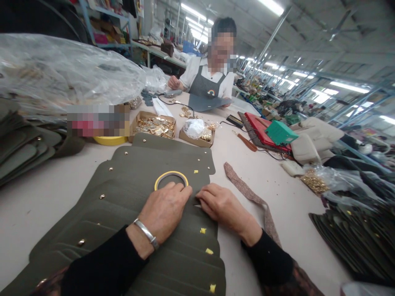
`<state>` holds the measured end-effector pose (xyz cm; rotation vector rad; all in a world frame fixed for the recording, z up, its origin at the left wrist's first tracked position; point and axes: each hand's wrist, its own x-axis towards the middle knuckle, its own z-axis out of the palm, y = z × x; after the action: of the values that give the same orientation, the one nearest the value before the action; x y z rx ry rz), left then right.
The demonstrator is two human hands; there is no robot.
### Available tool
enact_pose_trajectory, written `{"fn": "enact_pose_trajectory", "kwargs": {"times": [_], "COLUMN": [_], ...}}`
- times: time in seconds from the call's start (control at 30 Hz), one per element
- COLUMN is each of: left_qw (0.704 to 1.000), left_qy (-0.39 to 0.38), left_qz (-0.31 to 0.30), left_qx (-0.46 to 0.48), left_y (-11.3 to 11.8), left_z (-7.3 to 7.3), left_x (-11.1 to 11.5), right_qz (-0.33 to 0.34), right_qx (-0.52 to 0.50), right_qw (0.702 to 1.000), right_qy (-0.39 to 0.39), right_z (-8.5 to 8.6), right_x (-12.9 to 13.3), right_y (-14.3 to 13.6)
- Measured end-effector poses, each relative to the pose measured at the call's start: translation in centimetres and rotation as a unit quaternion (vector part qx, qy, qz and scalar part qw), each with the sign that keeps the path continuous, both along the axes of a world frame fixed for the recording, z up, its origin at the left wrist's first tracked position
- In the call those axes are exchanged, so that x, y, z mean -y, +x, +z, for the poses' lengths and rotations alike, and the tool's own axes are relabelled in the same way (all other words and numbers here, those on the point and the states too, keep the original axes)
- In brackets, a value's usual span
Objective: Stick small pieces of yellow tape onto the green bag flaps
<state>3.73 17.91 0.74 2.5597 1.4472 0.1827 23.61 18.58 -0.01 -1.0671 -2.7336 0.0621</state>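
Observation:
Overlapping olive-green leather-like panels [123, 193] lie in a fanned row in front of me, with gold studs on their left side and small yellow tape pieces [209, 251] along their right side. My left hand [165, 209], a silver bangle at its wrist, is closed on a roll of yellow tape [158, 179] above the panels. Close beside it, my right hand [220, 205] pinches at the right edge of one panel, which looks slightly raised there. Both hands' fingertips are partly hidden.
Boxes of gold metal fittings [156, 126] and wrapped parts [197, 133] stand beyond the panels. A brown patterned strip [247, 189] lies to the right. More panels are stacked left [27, 148] and right [345, 242]. Across the table a person in an apron [205, 82] holds a grey sheet [206, 102].

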Motion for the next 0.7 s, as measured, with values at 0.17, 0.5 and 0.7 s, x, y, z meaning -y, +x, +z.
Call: {"fn": "enact_pose_trajectory", "kwargs": {"times": [0.17,0.5,0.7], "left_qw": [1.000,0.999,0.997], "left_qy": [-0.014,-0.036,-0.040], "left_qz": [0.001,0.009,0.029], "left_qx": [0.008,0.032,0.054], "left_y": [-0.1,-0.2,-0.3], "left_z": [-0.1,0.1,-0.7], "left_x": [0.0,0.0,0.1], "right_qz": [-0.049,-0.323,-0.321], "right_qx": [0.149,0.102,-0.024], "right_qw": [0.986,0.927,0.934], "right_qy": [-0.055,-0.160,-0.158], "right_z": [2.0,1.9,0.7], "right_x": [-1.1,-2.2,-0.3], "right_y": [-2.1,-4.3,-3.6]}}
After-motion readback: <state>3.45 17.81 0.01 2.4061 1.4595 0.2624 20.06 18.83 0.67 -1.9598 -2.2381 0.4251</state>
